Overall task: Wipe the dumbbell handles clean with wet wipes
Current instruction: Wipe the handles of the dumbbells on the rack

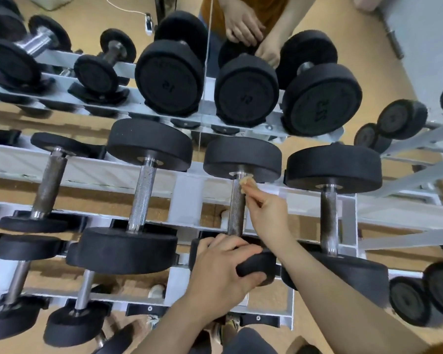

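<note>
A black dumbbell lies on the middle shelf of the white rack [184, 190], its knurled metal handle [236, 210] pointing away from me. My left hand [223, 269] grips the dumbbell's near black head [260, 264] from above. My right hand [269, 213] pinches a small, soiled, tan wet wipe [246, 183] and presses it against the right side of the handle's far end, just under the far head [242, 157].
More black dumbbells fill the rack on either side, among them one to the left [141, 195] and one to the right [329, 213]. On the top shelf are larger dumbbells [246, 95]. Another person's hands [243, 26] reach over that shelf from behind. Below is tan floor.
</note>
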`<state>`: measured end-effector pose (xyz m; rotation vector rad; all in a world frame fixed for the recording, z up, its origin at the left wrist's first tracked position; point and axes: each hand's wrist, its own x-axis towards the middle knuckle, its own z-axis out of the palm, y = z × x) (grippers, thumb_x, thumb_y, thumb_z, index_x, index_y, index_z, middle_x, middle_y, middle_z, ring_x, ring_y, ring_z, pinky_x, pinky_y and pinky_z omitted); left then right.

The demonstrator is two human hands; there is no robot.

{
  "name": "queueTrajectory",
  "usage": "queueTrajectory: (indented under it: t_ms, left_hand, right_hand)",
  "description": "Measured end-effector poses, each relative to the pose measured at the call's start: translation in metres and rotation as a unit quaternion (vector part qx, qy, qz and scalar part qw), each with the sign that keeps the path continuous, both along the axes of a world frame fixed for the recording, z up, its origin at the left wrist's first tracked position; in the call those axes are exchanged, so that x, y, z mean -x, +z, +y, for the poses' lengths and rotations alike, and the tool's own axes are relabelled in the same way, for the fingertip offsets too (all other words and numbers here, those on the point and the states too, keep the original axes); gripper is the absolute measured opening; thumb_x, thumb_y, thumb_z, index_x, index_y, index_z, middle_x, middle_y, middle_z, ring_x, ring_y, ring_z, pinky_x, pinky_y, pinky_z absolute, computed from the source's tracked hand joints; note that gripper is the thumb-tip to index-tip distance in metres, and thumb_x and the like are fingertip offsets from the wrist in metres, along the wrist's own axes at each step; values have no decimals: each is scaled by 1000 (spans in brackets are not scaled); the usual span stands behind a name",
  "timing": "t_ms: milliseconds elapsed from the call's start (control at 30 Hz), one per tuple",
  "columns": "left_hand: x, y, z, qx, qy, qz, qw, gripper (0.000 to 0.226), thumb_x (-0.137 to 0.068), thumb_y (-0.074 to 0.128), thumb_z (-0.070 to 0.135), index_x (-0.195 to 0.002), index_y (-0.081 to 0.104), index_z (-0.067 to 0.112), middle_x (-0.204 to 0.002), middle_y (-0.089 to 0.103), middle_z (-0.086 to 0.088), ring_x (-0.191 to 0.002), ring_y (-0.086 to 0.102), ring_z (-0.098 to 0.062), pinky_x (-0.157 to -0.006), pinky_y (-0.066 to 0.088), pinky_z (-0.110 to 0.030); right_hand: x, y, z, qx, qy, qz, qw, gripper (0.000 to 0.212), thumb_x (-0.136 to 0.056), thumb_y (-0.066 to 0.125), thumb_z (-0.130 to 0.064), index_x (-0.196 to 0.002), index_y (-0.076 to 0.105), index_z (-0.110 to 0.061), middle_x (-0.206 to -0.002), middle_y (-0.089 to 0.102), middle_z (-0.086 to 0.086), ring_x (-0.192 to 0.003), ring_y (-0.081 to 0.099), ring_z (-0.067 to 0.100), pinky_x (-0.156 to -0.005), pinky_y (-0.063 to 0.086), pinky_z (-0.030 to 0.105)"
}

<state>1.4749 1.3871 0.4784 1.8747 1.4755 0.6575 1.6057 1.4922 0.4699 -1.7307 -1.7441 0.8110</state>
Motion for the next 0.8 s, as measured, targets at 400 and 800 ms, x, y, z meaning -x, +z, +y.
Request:
queueTrajectory:
  t_ms: [400,800]
  left_hand:
    - [-3,1,1,-12,11,-2,1000,47,-67,66,58,-112,61,46,-103,57,26,-98,46,5,-94,16,-11]
    - [4,13,9,50,60,-99,992,24,-81,59,27,-100,70,37,-104,64,26,-105,55,4,-96,37,-15]
  right_hand:
    - [23,-1,19,138,-159,117,971,25,-100,47,-14,-91,71,-12,-82,65,0,-80,56,17,-77,43,28]
    - [-6,19,-10,323,118,-180,921,20,-88,63,-26,-87,74,-9,-85,68,7,-81,63,21,-71,51,29]
